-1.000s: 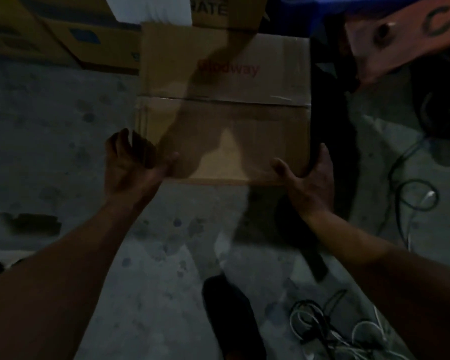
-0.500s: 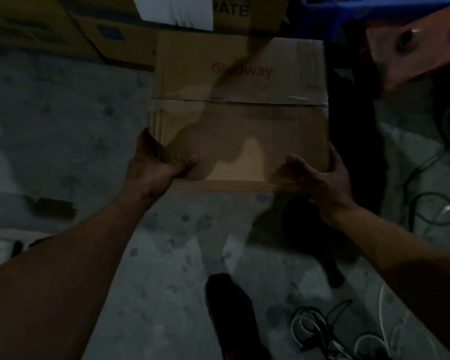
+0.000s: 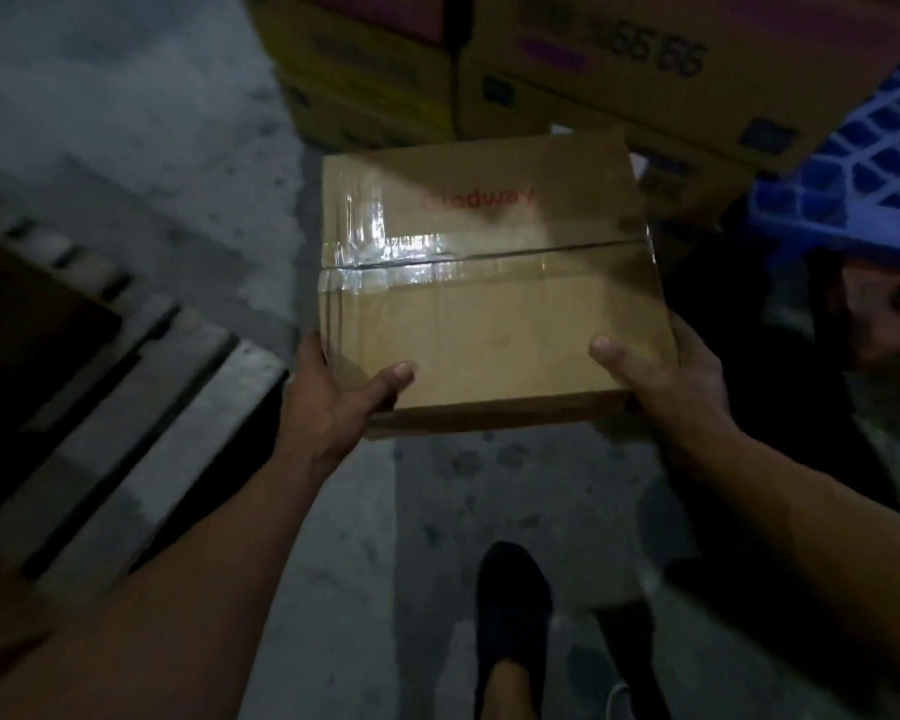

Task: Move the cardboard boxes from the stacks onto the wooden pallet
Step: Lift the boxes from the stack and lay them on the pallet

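Cardboard box [image 3: 489, 283] up in the air, clear of the concrete floor [image 3: 333, 589], carried between both hands in mid-frame. Squarish, plain brown board, smooth top flaps sealed along the centre seam with glossy clear tape [image 3: 411, 262] catching the light. Faded red lettering on the far flap, too blurred to read in full. Left hand [image 3: 333, 402] clamped on the near left corner: thumb flat across the top, fingers curled out of sight beneath. Right hand [image 3: 666, 376] mirrored on the near right corner, thumb pressed on top, fingers wrapped under the edge. Both forearms bare and stretched forward. Wooden pallet [image 3: 188, 407] on the floor to the left, lower than the box, pale rough slats with dark gaps between. Behind, stacked yellow-brown cartons [image 3: 619, 70] with dark print. Blue plastic grid [image 3: 863, 163], a moulded lattice, at the right edge. One black shoe [image 3: 513, 605] down on the mottled grey concrete
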The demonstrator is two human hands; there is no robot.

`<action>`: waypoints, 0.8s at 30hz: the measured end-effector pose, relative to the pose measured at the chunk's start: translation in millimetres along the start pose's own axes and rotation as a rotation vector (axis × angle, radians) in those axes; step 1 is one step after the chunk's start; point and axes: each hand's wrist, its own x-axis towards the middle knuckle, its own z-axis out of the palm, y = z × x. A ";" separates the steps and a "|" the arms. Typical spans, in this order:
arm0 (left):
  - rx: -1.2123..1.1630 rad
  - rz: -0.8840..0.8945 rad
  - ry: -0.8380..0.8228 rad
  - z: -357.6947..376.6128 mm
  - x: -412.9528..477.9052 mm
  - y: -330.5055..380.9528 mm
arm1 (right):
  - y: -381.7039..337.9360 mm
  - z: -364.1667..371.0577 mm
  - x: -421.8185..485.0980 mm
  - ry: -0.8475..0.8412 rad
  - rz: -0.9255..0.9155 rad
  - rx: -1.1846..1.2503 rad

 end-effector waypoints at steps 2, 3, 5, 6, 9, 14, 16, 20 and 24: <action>-0.022 -0.019 0.074 -48.3 -22.7 -2.7 | -30.1 27.4 -25.8 -0.088 -0.086 -0.044; -0.040 -0.031 0.108 -73.5 -33.4 -6.0 | -44.2 43.2 -38.2 -0.133 -0.132 -0.060; -0.075 -0.026 0.169 -114.5 -52.7 -10.4 | -69.8 70.4 -58.1 -0.198 -0.214 -0.068; -0.089 -0.026 0.210 -136.2 -62.9 -15.6 | -81.6 86.7 -68.5 -0.239 -0.250 -0.072; -0.093 -0.038 0.309 -192.0 -92.4 -27.7 | -107.3 133.1 -96.4 -0.314 -0.289 -0.109; -0.051 -0.112 0.432 -256.7 -126.1 -68.2 | -134.2 197.0 -139.0 -0.418 -0.354 -0.169; -0.018 -0.166 0.487 -272.3 -136.7 -83.4 | -139.4 219.1 -152.5 -0.459 -0.386 -0.191; 0.048 -0.253 0.537 -297.0 -153.8 -108.6 | -139.2 259.5 -167.8 -0.548 -0.399 -0.202; 0.103 -0.349 0.559 -312.5 -159.1 -131.4 | -130.5 298.5 -165.2 -0.620 -0.382 -0.193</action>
